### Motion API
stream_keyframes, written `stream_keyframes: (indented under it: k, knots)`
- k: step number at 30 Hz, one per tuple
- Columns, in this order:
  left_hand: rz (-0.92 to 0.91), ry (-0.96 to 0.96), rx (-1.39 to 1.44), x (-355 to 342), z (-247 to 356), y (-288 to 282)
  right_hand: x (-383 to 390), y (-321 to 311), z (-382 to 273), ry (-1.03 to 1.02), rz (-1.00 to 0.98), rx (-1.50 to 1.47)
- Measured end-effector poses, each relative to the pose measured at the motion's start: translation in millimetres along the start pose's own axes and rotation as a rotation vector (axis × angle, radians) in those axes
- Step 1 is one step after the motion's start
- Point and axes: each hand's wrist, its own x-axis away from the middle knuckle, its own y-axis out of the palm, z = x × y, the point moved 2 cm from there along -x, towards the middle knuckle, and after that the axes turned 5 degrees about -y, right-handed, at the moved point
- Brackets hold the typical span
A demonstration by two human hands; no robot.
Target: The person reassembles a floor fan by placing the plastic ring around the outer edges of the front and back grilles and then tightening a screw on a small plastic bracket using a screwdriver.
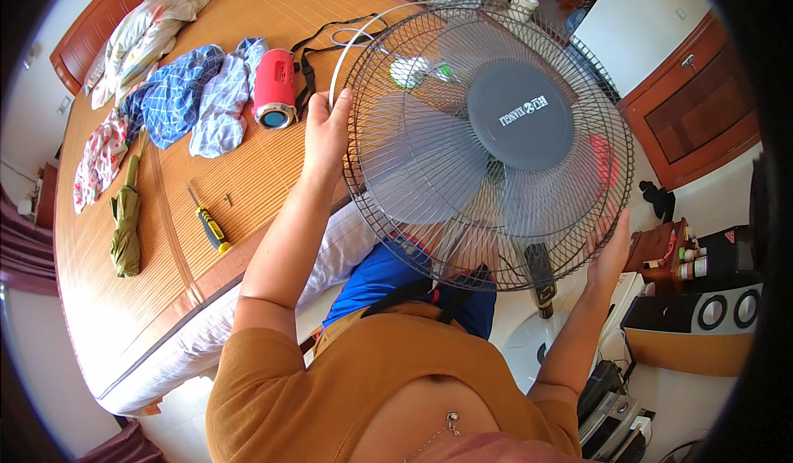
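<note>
Your left hand (325,128) fingers grip the fan guard (487,145) at its left rim; right hand (613,252) fingers clasp its near-right rim.

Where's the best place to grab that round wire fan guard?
Probably by its outer rim, one hand on each side. The fan guard is wide, round and thin-wired, and the left hand and right hand already sit at opposite edges, which looks balanced.

The fan (496,145) stands between the hands: left hand (326,124) at its nine o'clock rim, right hand (613,252) at four o'clock. On the bed (264,17), the speaker (274,89) lies at the left hand's ten o'clock, the screwdriver (210,223) at seven o'clock.
</note>
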Motion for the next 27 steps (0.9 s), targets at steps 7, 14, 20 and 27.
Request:
stream_keyframes:
  k: [7, 14, 20, 27]
  knots:
    - [0.004, 0.068, -0.254, -22.6, 28.6, 48.2, -71.1, -6.8, 25.9, -0.241, -0.058, 0.26]
    - [-0.161, -0.131, 0.226, -37.9, 36.2, 54.6, -61.9, 17.4, 33.9, 0.061, -0.121, -0.267]
    - [-0.136, -0.078, 0.202, -28.9, 35.3, 49.1, -52.1, 16.6, 30.7, 0.06, -0.051, -0.296]
    - [-0.065, -0.028, 0.115, -37.7, 30.3, 48.5, -46.4, 14.4, 30.4, -0.056, -0.05, -0.445]
